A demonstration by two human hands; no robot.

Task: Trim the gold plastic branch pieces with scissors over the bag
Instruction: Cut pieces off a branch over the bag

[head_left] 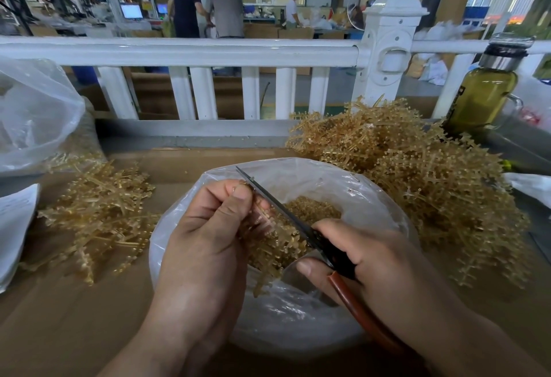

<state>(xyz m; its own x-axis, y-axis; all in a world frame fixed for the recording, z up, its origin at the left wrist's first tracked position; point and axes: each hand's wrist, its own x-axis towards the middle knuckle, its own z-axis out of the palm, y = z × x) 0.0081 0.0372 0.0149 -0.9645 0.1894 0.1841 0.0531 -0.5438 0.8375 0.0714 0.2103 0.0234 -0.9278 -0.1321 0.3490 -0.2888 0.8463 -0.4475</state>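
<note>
I see my left hand pinching a gold branch piece over the bag, my right hand gripping the scissors.

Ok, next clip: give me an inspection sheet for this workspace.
Surface: brown cardboard, bare between the piles.
Job's things: open clear bag holds trimmings; branch piece over it; scissors at the piece; left pile; larger right pile.
Clutter: bottle of yellowish liquid; second plastic bag; white paper.
Hands: left hand grips the branch piece; right hand holds the scissors.
Cables: nothing seen.
Surroundings: white railing; people standing in a workshop beyond.
</note>
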